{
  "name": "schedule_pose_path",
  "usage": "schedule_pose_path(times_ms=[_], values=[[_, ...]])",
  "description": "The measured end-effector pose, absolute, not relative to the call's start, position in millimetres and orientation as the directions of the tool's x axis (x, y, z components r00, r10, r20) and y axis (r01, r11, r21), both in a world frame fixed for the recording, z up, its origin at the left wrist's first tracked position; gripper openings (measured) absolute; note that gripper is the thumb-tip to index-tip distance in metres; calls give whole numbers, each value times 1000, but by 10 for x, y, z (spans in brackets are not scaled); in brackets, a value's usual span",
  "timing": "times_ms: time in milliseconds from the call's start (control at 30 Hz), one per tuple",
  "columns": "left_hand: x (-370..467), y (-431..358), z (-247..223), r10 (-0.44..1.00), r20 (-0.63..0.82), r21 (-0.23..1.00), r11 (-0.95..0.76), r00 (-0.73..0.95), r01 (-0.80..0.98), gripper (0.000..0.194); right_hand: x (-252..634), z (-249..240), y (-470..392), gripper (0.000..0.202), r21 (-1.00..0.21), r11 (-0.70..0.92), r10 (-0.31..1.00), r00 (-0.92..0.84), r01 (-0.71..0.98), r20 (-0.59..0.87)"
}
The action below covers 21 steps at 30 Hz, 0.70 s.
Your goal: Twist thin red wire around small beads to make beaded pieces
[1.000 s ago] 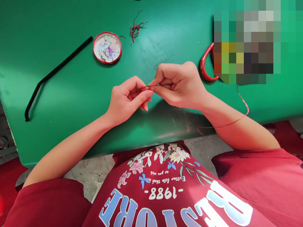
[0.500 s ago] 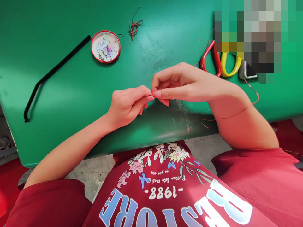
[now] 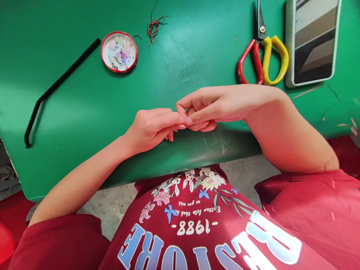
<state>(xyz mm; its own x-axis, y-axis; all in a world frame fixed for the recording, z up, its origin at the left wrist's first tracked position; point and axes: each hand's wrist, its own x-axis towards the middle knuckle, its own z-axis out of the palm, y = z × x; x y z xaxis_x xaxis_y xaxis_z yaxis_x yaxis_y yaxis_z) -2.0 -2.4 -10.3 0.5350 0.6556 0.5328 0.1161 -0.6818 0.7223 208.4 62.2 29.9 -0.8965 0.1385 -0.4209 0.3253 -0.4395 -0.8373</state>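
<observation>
A dark red T-shirt (image 3: 233, 232) fills the bottom of the view, its printed letters, "1988", flowers and rabbits upside down from the wearer's viewpoint. Past it, a strip of grey floor (image 3: 242, 168) shows below the edge of a green table (image 3: 174, 71).

Both bare forearms reach in over the near side of the table, and the hands meet around the middle. The left hand (image 3: 156, 127) is half curled, thumb and index finger pinching a bit of thin red thread (image 3: 185, 124). The right hand (image 3: 216, 107) bends in from the other side, thumb and index fingertip closed on the same spot, its other fingers curled loosely underneath. The fingertips of the two hands touch, covering most of the thread. At the right, thin pinkish strands (image 3: 306, 92) are blurred; whether they belong to that thread cannot be told.

Beyond the left forearm lies a black bent stick (image 3: 62, 78). Just past its far end, a shallow white lid (image 3: 120, 71) with a red rim holds small dark beads (image 3: 114, 64) and pale, shiny pieces. Beyond the right wrist are scissors (image 3: 262, 29) with one red and one yellow handle, blades pointing away; a phone (image 3: 316, 41) lies beside them, its screen dark with reflections. Farther off, right of the lid, sits a small tangle of red and dark cord (image 3: 153, 28).
</observation>
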Motion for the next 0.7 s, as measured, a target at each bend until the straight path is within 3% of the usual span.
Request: schedule_pose_path(times_ms=[333, 700], values=[[21, -87, -35, 854, 354, 930, -363, 381, -50, 17, 2003, 267, 567, 24, -752, -649, 224, -914, 120, -339], [38, -108, 26, 920, 94, 995, -78, 380, -58, 33, 1965, 407, 423, 25, -892, -443, 512, -790, 94, -338]])
